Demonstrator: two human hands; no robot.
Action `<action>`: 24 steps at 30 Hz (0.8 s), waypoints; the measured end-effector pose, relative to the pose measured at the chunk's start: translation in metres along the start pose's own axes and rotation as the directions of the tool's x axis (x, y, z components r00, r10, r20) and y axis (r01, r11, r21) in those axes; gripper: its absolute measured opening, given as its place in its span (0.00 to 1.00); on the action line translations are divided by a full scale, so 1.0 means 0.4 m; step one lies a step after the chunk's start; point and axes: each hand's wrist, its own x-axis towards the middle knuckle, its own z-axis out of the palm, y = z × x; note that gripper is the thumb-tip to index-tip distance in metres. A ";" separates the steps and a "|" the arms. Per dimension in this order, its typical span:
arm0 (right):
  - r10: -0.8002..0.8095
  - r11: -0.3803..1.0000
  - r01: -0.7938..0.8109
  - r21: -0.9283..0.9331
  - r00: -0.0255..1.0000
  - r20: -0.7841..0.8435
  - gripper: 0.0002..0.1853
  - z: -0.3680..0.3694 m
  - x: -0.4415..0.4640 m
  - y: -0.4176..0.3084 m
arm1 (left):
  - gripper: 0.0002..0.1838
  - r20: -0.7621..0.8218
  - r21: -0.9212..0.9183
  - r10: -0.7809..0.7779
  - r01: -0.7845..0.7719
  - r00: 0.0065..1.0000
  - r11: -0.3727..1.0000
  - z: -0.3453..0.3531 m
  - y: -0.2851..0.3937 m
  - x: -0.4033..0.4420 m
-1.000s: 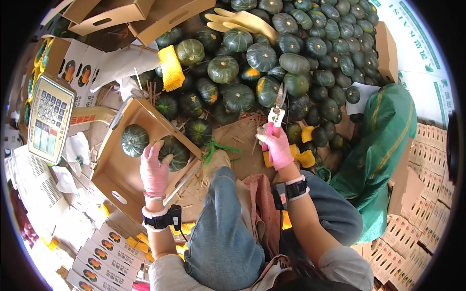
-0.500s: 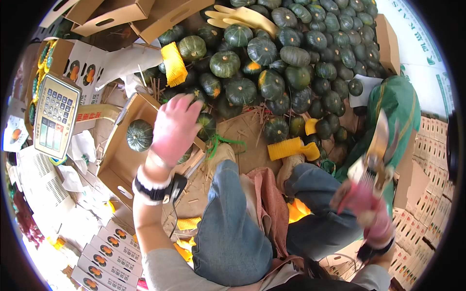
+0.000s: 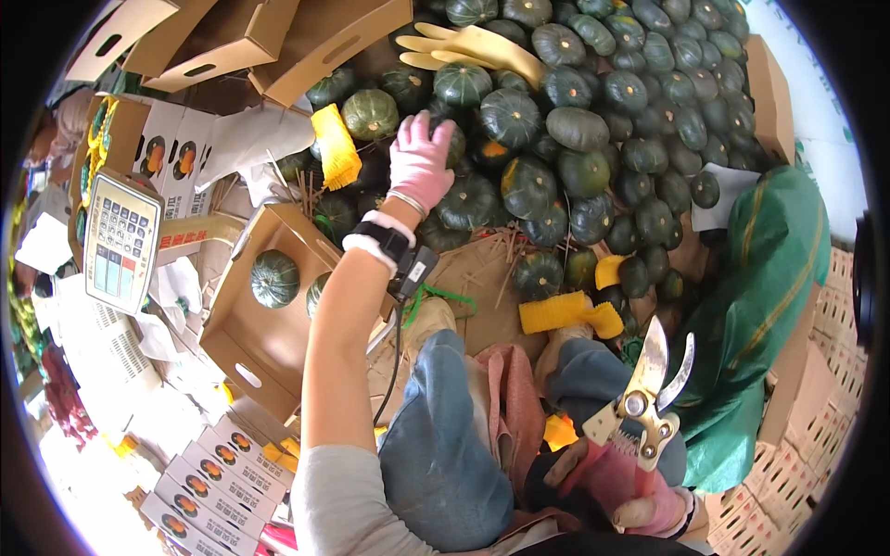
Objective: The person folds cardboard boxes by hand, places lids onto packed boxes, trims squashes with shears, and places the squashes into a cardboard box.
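Observation:
My left hand (image 3: 422,169), in a pink glove, reaches into the pile with its fingers spread over the left side of a dark green pumpkin (image 3: 454,145). That pumpkin still lies among the others; how firmly the fingers touch it I cannot tell. Low on the right, my right hand (image 3: 626,486), also gloved in pink, grips pruning shears (image 3: 640,408) whose blades are apart and point up. Left of my forearm an open cardboard box (image 3: 243,338) holds a round green pumpkin (image 3: 275,278) and another partly hidden behind the arm.
A digital scale (image 3: 120,243) stands at the left. Beyond my hand lie a yellow foam net (image 3: 335,148) and a cream rubber glove (image 3: 473,44). A green sack (image 3: 769,269) rises on the right. Printed cartons (image 3: 209,482) stand lower left. A cable hangs from my left wrist.
My left hand has moved from above the box rightward and away onto the pumpkin pile. My right hand has swung inward to the left with the shears, which were blurred before.

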 end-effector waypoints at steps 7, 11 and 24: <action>0.015 0.994 -0.016 0.109 1.000 0.013 0.42 -0.009 -0.008 -0.013 | 0.39 0.031 -0.448 -0.276 0.260 0.961 0.856 0.019 -0.048 0.052; 0.027 0.994 -0.027 0.104 1.000 0.001 0.41 -0.016 -0.015 -0.007 | 0.27 0.422 -0.900 -0.362 0.336 0.831 -0.278 -0.053 -0.074 0.041; 0.047 0.996 -0.053 -0.069 0.995 -0.086 0.38 0.012 -0.002 -0.019 | 0.37 0.228 -0.153 0.305 0.343 0.925 -0.927 -0.200 0.034 -0.109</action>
